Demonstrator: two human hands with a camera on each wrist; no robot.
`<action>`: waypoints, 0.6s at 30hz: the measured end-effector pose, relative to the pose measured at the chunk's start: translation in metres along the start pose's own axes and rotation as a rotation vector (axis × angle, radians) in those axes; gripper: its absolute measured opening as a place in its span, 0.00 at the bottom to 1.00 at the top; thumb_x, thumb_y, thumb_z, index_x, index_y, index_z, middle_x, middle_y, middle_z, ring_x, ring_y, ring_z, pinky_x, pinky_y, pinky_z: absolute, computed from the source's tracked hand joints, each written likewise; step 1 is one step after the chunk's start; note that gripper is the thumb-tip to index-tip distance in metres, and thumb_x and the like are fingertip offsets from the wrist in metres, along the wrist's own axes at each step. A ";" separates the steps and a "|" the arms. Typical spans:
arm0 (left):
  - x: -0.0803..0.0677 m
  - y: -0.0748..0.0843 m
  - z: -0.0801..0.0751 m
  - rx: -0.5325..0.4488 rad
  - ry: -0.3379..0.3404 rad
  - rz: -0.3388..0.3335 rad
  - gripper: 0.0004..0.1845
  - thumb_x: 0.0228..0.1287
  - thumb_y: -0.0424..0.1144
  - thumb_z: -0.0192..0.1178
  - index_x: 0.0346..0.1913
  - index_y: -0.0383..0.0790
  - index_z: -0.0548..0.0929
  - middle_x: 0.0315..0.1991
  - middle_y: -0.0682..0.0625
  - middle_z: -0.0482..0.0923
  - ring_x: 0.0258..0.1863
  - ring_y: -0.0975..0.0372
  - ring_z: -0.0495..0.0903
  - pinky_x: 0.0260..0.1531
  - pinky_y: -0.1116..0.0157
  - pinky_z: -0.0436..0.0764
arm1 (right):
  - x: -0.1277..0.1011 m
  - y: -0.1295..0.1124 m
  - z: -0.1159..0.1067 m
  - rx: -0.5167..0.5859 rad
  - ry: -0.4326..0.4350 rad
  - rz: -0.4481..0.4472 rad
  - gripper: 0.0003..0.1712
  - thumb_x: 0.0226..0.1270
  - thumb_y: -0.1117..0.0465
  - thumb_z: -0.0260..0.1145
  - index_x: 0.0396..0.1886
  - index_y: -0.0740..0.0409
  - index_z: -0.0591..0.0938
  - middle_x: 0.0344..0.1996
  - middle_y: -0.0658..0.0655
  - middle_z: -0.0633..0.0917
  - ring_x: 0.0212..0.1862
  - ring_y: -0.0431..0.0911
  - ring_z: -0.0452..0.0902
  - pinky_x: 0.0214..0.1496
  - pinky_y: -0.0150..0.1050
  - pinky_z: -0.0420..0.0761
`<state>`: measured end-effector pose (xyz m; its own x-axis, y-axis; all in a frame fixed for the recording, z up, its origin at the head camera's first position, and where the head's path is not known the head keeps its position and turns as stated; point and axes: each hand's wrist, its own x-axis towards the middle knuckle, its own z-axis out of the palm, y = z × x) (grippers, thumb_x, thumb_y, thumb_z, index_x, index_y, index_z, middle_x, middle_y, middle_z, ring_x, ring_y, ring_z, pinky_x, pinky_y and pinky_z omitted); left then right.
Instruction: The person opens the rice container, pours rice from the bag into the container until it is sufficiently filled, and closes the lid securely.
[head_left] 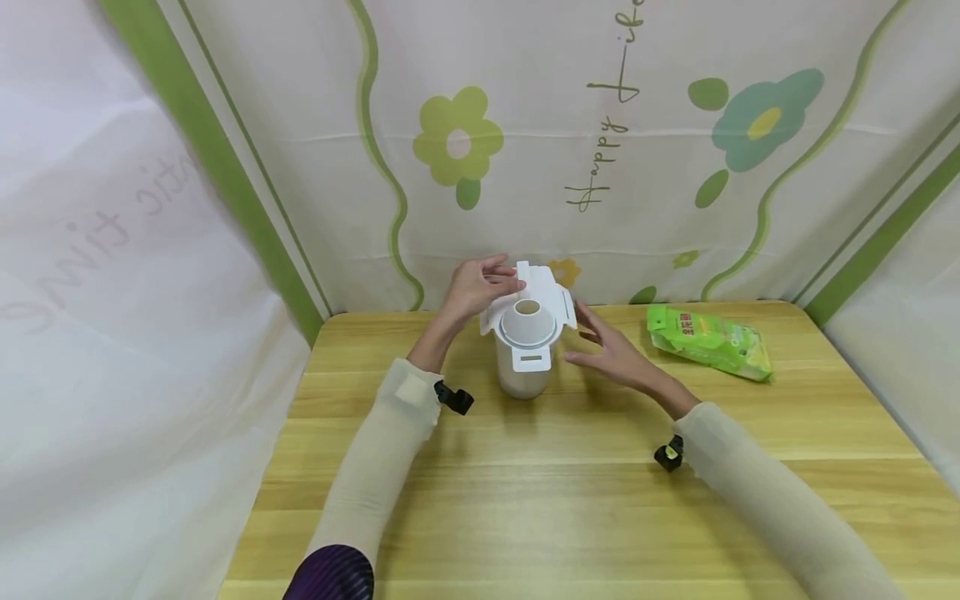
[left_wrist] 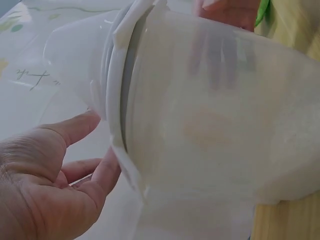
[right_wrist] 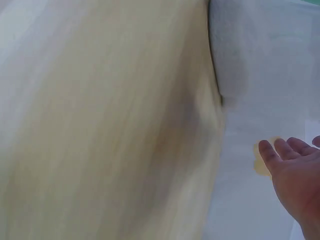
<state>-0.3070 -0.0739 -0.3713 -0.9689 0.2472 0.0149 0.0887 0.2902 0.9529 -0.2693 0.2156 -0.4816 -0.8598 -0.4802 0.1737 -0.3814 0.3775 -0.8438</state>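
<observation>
fingers of the left hand reach onto the lid of the jar from about 10 o'clock, lightly bent, the tips touching the lid's far flap; the left wrist view shows the thumb and fingers spread just beside the rim, not wrapped round it. the right hand hangs at the jar's 3 o'clock, fingers straight and released, just beside the lid but, as far as i can tell, not touching it; its wrist view shows only an open palm against the cloth.

the jar stands upright on the desk, a little beyond the middle. its white lid sits on top with the side flaps splayed out and a round opening showing at the centre. i judge the lid to be seated but its flaps not yet pressed down. the jar's translucent wall shows nothing certain inside.

at 2 o'clock from the jar, well apart, a green pouch lies flat near the far right corner.

room: the near half of the desk is open wood, free for both forearms. behind the jar at 12 o'clock the flowered cloth hangs near, and it closes in at 9 and 3 o'clock too, so room to move is mostly toward the near edge.
</observation>
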 end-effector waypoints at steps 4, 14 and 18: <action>-0.004 0.000 -0.008 0.017 -0.005 0.025 0.41 0.66 0.43 0.76 0.77 0.33 0.71 0.67 0.41 0.81 0.64 0.53 0.83 0.68 0.58 0.79 | -0.003 -0.004 -0.011 -0.025 0.017 0.008 0.58 0.73 0.62 0.72 0.89 0.48 0.45 0.86 0.60 0.54 0.84 0.58 0.52 0.80 0.62 0.62; -0.010 -0.010 -0.033 0.149 -0.157 0.166 0.42 0.71 0.50 0.71 0.80 0.35 0.68 0.79 0.45 0.68 0.78 0.54 0.68 0.76 0.60 0.69 | 0.000 -0.030 -0.026 -0.110 0.003 0.012 0.54 0.74 0.53 0.72 0.89 0.45 0.49 0.87 0.58 0.51 0.82 0.64 0.56 0.80 0.64 0.62; -0.014 -0.015 -0.042 0.239 -0.226 0.177 0.47 0.69 0.54 0.72 0.84 0.43 0.63 0.83 0.50 0.60 0.82 0.51 0.59 0.79 0.53 0.63 | 0.005 -0.039 -0.030 -0.185 -0.008 -0.007 0.54 0.75 0.48 0.71 0.89 0.44 0.49 0.87 0.58 0.50 0.81 0.65 0.58 0.78 0.68 0.62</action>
<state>-0.3047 -0.1206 -0.3735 -0.8608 0.5026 0.0803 0.3274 0.4259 0.8434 -0.2683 0.2220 -0.4326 -0.8544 -0.4895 0.1743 -0.4437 0.5128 -0.7349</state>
